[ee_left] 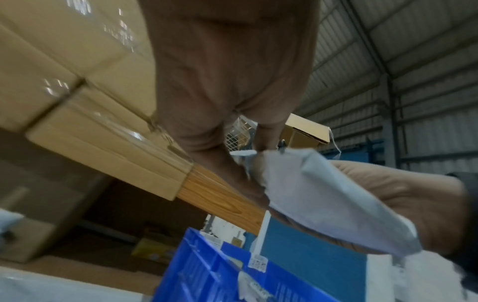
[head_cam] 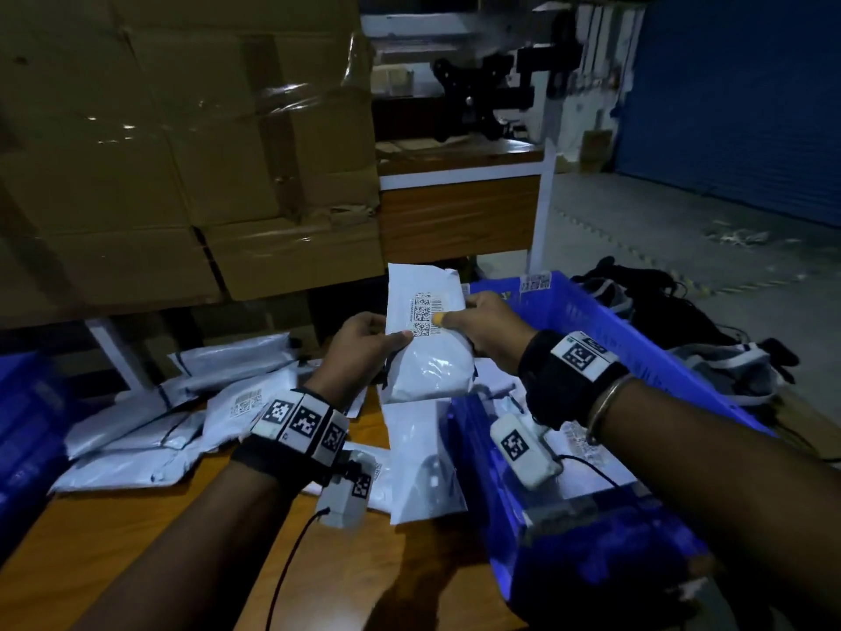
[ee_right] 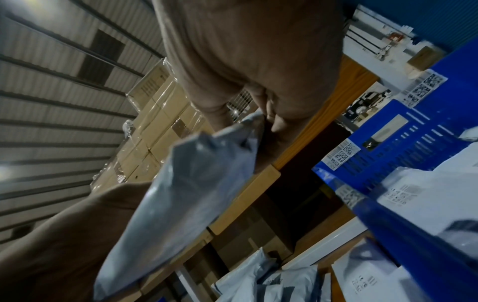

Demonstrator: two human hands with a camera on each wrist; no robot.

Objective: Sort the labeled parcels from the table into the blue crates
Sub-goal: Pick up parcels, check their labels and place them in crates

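1. While a heap of white plastic mailer parcels [head_cam: 150, 430] lies on the left part of the brown wooden table [head_cam: 109, 535], a dark blue crate [head_cam: 27, 430] stands at the far left edge.
2. The left hand [head_cam: 359, 352] pinches the left edge of a white plastic mailer parcel with a printed barcode label [head_cam: 428, 339], thumb on the label side, fingers behind.
3. That parcel is raised upright between both hands, above the table, just left of the crate on the right.
4. The right hand [head_cam: 487, 330] pinches its right edge, thumb pressed beside the label.
5. The blue slotted plastic crate [head_cam: 637, 352] stands under the right forearm, with labelled white parcels inside.
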